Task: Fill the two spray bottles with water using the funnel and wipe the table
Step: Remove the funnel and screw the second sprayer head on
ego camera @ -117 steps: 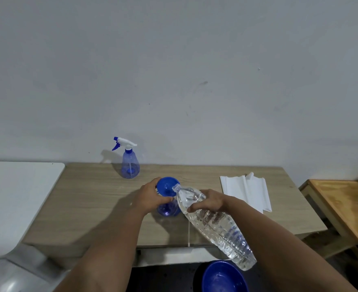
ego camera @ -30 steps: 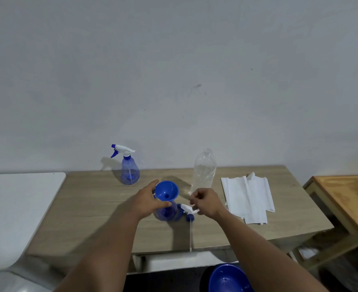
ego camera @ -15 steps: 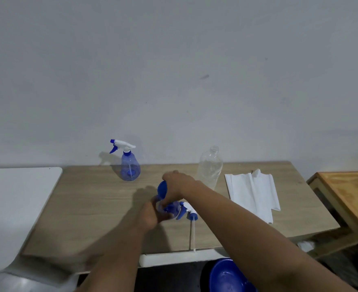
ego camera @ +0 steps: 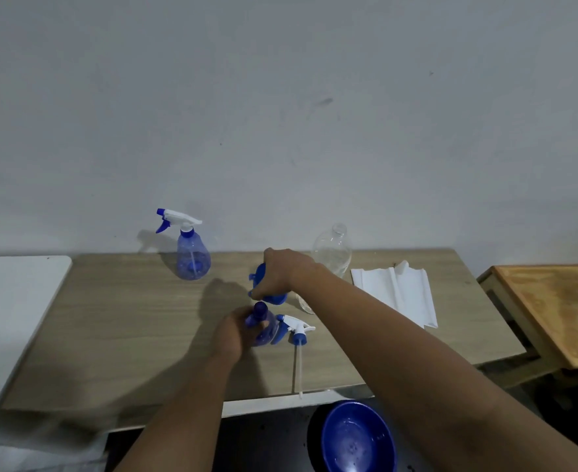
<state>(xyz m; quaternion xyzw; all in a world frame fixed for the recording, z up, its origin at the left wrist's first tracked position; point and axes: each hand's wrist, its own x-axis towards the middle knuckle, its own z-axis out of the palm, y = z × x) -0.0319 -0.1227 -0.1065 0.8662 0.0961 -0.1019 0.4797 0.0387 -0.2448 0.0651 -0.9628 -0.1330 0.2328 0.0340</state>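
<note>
My right hand [ego camera: 282, 272] grips the blue plastic funnel [ego camera: 270, 294], fingers curled over its rim, holding it clear above the open neck of the translucent blue spray bottle [ego camera: 263, 327], which stands near the middle of the pale wood-grain table [ego camera: 117, 335]. My left hand [ego camera: 235, 332] wraps around that bottle's body from the left side, fingers closed on it. Just beside the bottle to the right lies its white-and-blue trigger sprayer head [ego camera: 294, 328], flat on the tabletop, its thin dip tube pointing toward the table's front edge. A second blue spray bottle with its trigger head fitted [ego camera: 190, 252] stands upright near the back edge, toward the left. A clear plastic water bottle [ego camera: 332, 253] stands uncapped near the back edge, partly behind my right forearm. Folded white paper towels [ego camera: 400, 291] lie toward the back right corner. Below the front edge sits a round blue plastic basin [ego camera: 355, 437].
</note>
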